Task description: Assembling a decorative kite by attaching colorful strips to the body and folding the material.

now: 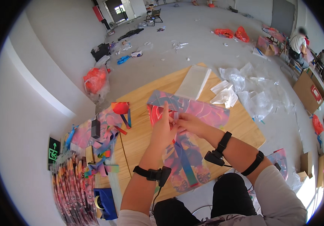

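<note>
Both hands meet over a colourful printed sheet (207, 111) with a glossy look, spread on the wooden table. My left hand (163, 130) has its index finger stretched up beside a red folded part (155, 113) of the printed material; its other fingers are curled around the edge there. Fingertips of my right hand (193, 124) are pinched together against my left fingers. A small pale strip (176, 116) shows between the hands; its kind is unclear. Below them hangs a blue-green ribbon (185, 165), lying over the printed sheet toward my knees.
A stack of clear plastic sleeves (193, 82) lies at the table's far edge, by crumpled white plastic (225, 94). Ribbons (103, 150), a black block (95, 129), a blue tape dispenser (107, 203) and packed printed pieces (69, 184) are at left. A person (297, 43) sits far right.
</note>
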The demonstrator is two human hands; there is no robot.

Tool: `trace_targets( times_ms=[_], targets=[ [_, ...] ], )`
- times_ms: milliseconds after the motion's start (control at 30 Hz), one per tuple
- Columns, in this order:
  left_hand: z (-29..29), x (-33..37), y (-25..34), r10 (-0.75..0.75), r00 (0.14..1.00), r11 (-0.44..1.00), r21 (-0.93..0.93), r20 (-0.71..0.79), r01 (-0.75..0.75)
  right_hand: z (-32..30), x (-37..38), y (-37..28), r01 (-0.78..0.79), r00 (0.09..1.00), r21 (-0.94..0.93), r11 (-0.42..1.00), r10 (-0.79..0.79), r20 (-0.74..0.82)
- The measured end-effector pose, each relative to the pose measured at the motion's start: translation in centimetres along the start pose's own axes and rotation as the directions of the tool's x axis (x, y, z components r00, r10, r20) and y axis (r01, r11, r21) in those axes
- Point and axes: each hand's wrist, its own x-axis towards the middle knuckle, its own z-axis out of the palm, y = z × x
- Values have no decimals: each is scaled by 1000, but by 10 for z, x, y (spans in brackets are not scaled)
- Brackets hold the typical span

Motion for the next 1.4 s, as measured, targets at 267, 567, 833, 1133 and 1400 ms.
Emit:
trace_targets(
  times_ms=[267, 567, 833, 1133, 1400],
  targets=[
    [29, 10, -20, 4, 1000, 983, -185, 17, -1, -4, -3, -3, -125, 980, -80, 989, 110, -164],
    [-3, -43, -30, -213, 970, 910, -386, -119, 152, -34, 4, 6, -124, 926, 209, 970, 189, -325],
    [6, -206, -73, -238, 969, 971, -31, -64, 237, -60, 18, 28, -101, 937, 254, 962, 178, -300],
    [47, -227, -94, -301, 951, 951, 57, -70, 305, -44, 19, 32, -152, 946, 226, 962, 207, -248],
    [27, -224, -46, -287, 946, 953, 51, -148, 298, -53, 22, 42, -151, 923, 179, 972, 204, -326]
  ],
)
